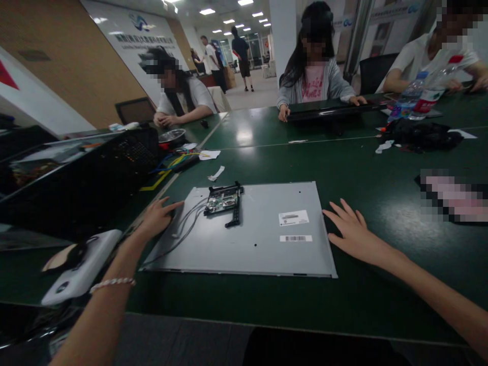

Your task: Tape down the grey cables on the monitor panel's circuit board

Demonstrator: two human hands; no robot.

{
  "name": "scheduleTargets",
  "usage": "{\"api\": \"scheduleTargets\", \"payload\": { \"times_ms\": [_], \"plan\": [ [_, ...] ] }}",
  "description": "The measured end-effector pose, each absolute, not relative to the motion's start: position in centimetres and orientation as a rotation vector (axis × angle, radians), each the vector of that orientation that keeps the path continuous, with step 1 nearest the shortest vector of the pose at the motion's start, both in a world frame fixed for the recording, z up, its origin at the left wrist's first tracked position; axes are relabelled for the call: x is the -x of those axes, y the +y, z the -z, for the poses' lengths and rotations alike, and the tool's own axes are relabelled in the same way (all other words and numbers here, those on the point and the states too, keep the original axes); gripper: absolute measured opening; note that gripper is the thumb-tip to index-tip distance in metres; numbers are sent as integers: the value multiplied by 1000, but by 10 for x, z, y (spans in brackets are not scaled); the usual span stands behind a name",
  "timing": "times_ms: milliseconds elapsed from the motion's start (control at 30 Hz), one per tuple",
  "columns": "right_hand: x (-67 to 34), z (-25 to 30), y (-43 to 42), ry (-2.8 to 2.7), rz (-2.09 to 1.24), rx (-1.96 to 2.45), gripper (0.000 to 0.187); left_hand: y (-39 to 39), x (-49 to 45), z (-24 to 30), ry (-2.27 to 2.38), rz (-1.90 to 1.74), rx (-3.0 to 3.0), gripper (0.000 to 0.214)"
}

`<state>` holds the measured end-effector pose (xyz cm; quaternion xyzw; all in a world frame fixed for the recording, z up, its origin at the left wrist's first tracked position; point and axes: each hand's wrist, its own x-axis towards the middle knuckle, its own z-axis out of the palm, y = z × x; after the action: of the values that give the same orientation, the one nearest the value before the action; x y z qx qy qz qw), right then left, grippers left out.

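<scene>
Left hand flat, fingers loosely spread, gripping nothing, resting on left edge of grey metal panel, just beside thin grey wires. Right hand open, fingers splayed, palm down on table at panel's right edge, holding nothing. Panel: flat, rectangular, matte sheet metal, lying near front of glossy dark green table. Small green circuit board in black frame sits on panel's upper left; wires run from it. Two white barcode labels toward right. Beaded bracelet on left wrist.
</scene>
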<state>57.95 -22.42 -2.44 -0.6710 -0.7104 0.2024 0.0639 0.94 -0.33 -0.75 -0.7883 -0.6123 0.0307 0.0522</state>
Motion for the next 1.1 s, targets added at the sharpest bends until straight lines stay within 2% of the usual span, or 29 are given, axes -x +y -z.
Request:
{"api": "scheduleTargets", "payload": {
  "times_ms": [133, 333, 633, 867, 1100],
  "plan": [
    [-587, 28, -234, -2110, -580, 2053, 66, -7, -18, 10, -1856, -151, 2421, 55],
    [-607, 39, -250, -2062, -473, 2078, 65, -17, -29, 20, -1846, -33, 2480, 48],
    [-657, 53, -268, -2058, -412, 2053, 61, -28, -49, 24, -1719, 17, 2656, 52],
    [-650, 56, -289, -1885, -302, 2107, 54, -41, -70, 34, -1729, 166, 2681, 54],
    [-645, 60, -291, -1663, -372, 2119, 55, -61, -99, 29, -1661, 227, 2666, 50]
  ]
}}
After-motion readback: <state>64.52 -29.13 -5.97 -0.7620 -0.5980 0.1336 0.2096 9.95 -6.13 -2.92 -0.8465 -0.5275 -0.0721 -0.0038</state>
